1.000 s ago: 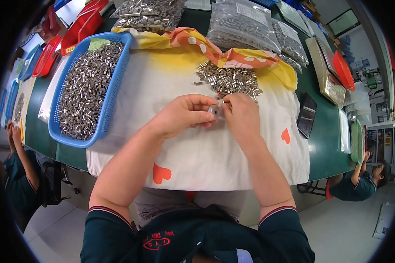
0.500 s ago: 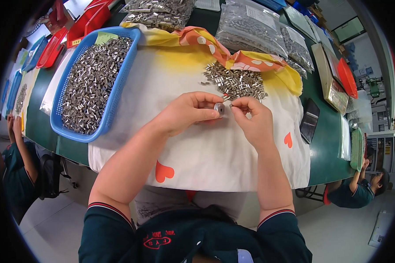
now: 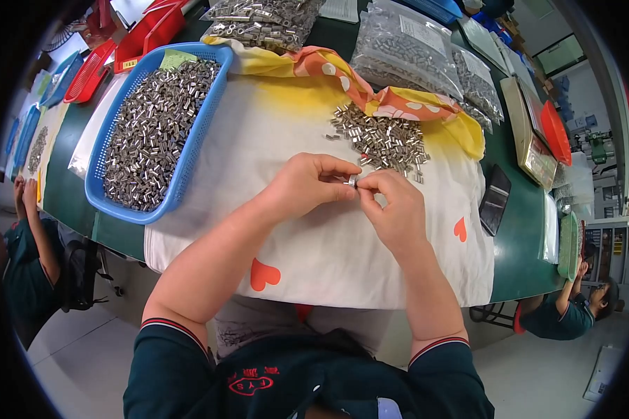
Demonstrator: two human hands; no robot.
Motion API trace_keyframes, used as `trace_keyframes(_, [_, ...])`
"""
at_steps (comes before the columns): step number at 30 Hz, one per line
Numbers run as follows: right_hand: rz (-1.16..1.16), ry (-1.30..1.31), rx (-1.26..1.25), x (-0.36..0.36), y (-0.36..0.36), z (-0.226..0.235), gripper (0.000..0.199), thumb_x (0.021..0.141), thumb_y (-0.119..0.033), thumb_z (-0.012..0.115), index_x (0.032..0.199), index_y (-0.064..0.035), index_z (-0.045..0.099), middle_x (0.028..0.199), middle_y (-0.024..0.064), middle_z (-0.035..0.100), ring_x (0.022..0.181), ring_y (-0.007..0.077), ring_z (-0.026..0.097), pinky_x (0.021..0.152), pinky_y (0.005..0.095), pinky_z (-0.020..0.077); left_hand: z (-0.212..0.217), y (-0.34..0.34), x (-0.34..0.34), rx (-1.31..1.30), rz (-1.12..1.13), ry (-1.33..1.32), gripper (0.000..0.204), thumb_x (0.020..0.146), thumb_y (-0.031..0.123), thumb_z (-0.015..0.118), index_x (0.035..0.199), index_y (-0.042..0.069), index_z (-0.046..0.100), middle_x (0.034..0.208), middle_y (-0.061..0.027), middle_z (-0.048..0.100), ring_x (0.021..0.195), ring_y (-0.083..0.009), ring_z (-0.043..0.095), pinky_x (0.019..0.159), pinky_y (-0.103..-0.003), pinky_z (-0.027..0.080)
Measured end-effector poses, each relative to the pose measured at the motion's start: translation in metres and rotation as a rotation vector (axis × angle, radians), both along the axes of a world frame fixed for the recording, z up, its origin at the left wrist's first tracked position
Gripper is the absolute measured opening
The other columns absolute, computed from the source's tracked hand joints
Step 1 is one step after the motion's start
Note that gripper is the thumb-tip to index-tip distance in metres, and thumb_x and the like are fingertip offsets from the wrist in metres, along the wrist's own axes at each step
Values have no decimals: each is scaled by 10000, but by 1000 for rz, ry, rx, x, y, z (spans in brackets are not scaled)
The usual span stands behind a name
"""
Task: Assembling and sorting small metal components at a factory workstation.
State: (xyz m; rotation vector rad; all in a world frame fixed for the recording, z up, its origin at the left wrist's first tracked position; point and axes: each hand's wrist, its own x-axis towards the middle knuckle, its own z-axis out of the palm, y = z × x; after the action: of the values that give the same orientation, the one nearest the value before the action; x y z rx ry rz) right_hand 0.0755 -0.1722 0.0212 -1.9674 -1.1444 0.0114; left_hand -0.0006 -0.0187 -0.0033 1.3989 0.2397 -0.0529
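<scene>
A small metal sleeve (image 3: 353, 182) sits pinched between the fingertips of both hands, held just above the white cloth (image 3: 342, 244) near the middle of the counter (image 3: 521, 244). The left hand (image 3: 307, 185) closes on it from the left with thumb and forefinger, and the right hand (image 3: 396, 209) meets it from the right, so the two hands are together, fingertips touching around the piece (too small to tell its exact shape). Just beyond the hands lies a loose pile (image 3: 382, 137) of similar silvery sleeves on the cloth. The cloth carries orange heart marks, and its far edge is bunched into yellow and orange folds. To the left, partly on the cloth, stands a blue basket (image 3: 199, 133) filled with many more of the metal pieces. At the far side of the counter lie clear bags (image 3: 405, 49) packed with such parts. Red trays (image 3: 147, 31) sit at the far left, and more blue baskets run along the left edge. To the right of the cloth a dark flat device (image 3: 495, 199) lies on the green surface, and beyond it a scale (image 3: 531, 133). Other people sit nearby: one person's arms (image 3: 31, 216) show at the left rim, another person (image 3: 573, 307) at the lower right.
</scene>
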Motion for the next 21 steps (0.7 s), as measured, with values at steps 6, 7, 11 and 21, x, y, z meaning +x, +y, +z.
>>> trace_keyframes(6, [70, 343, -82, 9, -5, 12, 85, 722, -4, 592, 805, -6, 609, 765, 42, 597, 690, 116, 550, 621, 229, 427, 1, 2, -2, -140, -51, 15, 334, 755, 19, 630, 1075, -33, 548, 886, -48, 598, 777, -81, 559, 701, -205, 462])
trace_keyframes(7, [74, 393, -110, 11, -6, 11, 85, 730, -19, 593, 812, -7, 613, 771, 34, 598, 695, 105, 542, 625, 225, 421, 1, 2, -2, -139, -43, 26, 331, 758, 18, 626, 1075, -35, 546, 882, -45, 596, 777, -81, 559, 700, -205, 463])
trace_keyframes(11, [41, 403, -119, 12, -7, 3, 110, 730, -47, 597, 836, -16, 607, 746, 46, 597, 628, 116, 535, 591, 238, 439, 4, -1, 0, -143, -58, 54, 285, 764, -25, 586, 1048, -28, 560, 885, -34, 588, 774, -73, 558, 701, -205, 466])
trace_keyframes(21, [-122, 153, -379, 41, -27, 9, 112, 723, -76, 577, 816, -19, 600, 768, 86, 578, 703, 213, 564, 648, 308, 449, 15, 5, -6, 25, -171, 28, 296, 731, 30, 659, 1012, -15, 579, 848, -12, 600, 767, -68, 548, 683, -205, 452])
